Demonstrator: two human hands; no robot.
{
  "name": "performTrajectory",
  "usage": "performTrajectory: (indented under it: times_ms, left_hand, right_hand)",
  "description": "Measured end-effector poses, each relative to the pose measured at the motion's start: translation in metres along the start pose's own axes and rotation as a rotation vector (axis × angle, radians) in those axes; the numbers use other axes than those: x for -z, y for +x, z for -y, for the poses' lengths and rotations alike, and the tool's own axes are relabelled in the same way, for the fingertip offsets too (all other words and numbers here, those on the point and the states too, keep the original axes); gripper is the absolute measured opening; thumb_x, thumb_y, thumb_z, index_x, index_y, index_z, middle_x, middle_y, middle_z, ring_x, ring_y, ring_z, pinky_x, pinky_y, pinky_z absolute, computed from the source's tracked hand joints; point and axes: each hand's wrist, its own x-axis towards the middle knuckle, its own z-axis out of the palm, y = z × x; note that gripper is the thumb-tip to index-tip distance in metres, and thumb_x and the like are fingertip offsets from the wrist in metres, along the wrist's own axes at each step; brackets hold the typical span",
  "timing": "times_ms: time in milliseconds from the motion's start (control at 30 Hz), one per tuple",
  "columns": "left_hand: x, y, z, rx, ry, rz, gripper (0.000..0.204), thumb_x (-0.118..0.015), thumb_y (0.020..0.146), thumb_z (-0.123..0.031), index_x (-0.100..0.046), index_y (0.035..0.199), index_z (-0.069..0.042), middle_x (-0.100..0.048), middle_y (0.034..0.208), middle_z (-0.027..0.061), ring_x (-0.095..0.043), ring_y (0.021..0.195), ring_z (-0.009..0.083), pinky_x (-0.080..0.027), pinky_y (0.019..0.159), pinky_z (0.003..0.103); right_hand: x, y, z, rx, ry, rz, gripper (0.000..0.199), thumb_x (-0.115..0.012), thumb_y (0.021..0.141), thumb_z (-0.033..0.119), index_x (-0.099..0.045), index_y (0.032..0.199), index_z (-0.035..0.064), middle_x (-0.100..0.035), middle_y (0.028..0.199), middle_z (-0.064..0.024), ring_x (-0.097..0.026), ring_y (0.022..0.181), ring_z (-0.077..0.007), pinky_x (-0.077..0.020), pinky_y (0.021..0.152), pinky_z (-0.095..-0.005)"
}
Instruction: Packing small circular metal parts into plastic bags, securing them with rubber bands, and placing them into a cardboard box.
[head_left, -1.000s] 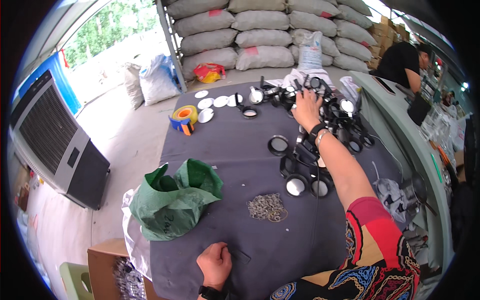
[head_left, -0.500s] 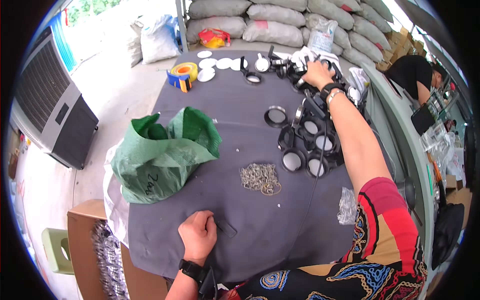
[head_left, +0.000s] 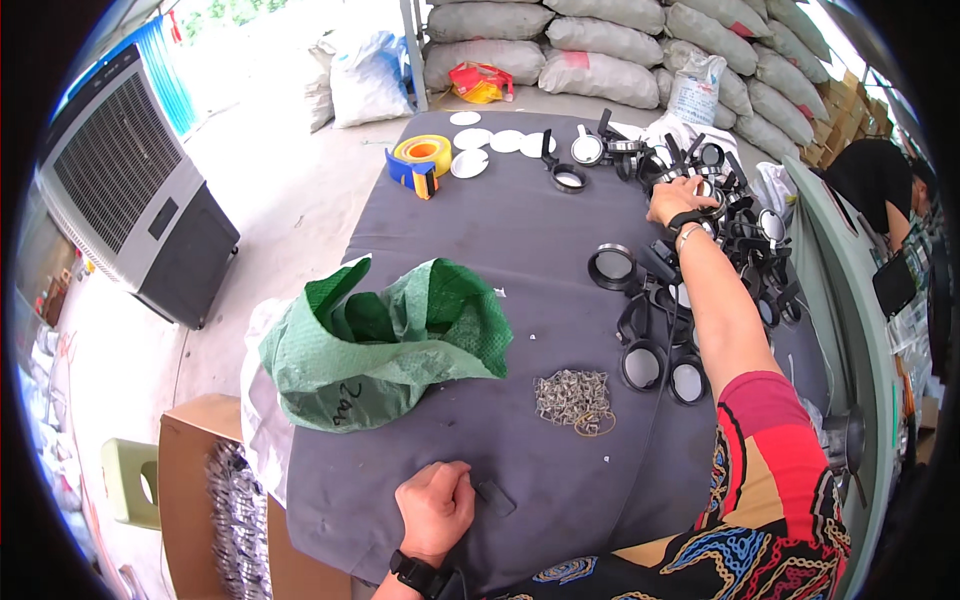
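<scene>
My right hand [head_left: 680, 202] reaches into a heap of round black-rimmed pieces with handles [head_left: 640, 366] at the far right of the table. Its fingers curl over one of the pieces, partly hidden among the others. Pale or mirror-like discs show inside many rims. Near the front edge, my left hand [head_left: 437, 505] rests closed on the cloth; whatever it may hold is out of sight. A small flat black piece [head_left: 495, 497] lies just right of it. Between the hands sits a pile of small metal clips [head_left: 572, 397] with a thin tan band.
A green woven bag [head_left: 370, 375] stands open at the left. Behind it lie tape rolls with a blue dispenser [head_left: 412, 172] and white discs [head_left: 470, 163]. A cardboard box [head_left: 200, 440] of shiny parts and an air cooler [head_left: 130, 190] flank the table. Another person works at far right.
The view has swung, so the table sits lower and farther right in it. My right hand has drawn back toward me within the heap. My left hand stays closed beside the black piece.
</scene>
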Motion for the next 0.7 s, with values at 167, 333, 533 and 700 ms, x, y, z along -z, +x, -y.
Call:
performTrajectory:
  times_ms: [167,333,533,700]
  left_hand:
    - [-0.001,-0.002,0.002,-0.013,0.009,-0.022,0.01,-0.064,0.072,0.001,-0.062,0.079,-0.007,-0.06,0.064,0.0081,-0.059,0.056,0.0279,-0.047,0.051,0.036]
    - [-0.002,-0.004,0.003,-0.018,-0.001,-0.03,0.009,-0.063,0.073,0.0,-0.062,0.079,-0.007,-0.061,0.065,0.0084,-0.06,0.057,0.0278,-0.048,0.052,0.036]
    - [-0.003,-0.001,-0.002,-0.024,-0.015,-0.032,0.007,-0.062,0.074,0.0,-0.063,0.079,-0.006,-0.062,0.067,0.01,-0.061,0.057,0.0286,-0.049,0.053,0.036]
    - [-0.003,-0.001,0.0,-0.011,-0.018,-0.054,0.008,-0.061,0.073,0.0,-0.064,0.078,-0.006,-0.062,0.067,0.0107,-0.061,0.056,0.0287,-0.049,0.054,0.036]
  right_hand:
    - [-0.016,0.009,0.005,-0.038,-0.002,-0.085,0.06,-0.073,0.077,0.015,-0.054,0.133,0.0238,-0.027,0.152,-0.0088,-0.014,0.14,-0.0407,-0.0268,0.091,-0.0809]
    - [-0.005,-0.026,-0.015,0.083,0.016,0.029,0.056,-0.065,0.081,0.014,-0.052,0.136,0.0204,-0.027,0.151,-0.0104,-0.014,0.141,-0.0396,-0.0314,0.091,-0.0772]
    - [-0.016,-0.024,-0.042,0.235,0.076,0.172,0.058,-0.063,0.083,0.022,-0.048,0.138,0.0123,-0.029,0.152,-0.0103,-0.023,0.141,-0.0364,-0.0345,0.1,-0.0635]
    - [-0.015,-0.039,-0.048,0.533,-0.051,0.095,0.043,-0.065,0.081,0.026,-0.064,0.12,0.0068,-0.058,0.129,-0.0167,-0.052,0.123,-0.0347,-0.0464,0.098,-0.0443]
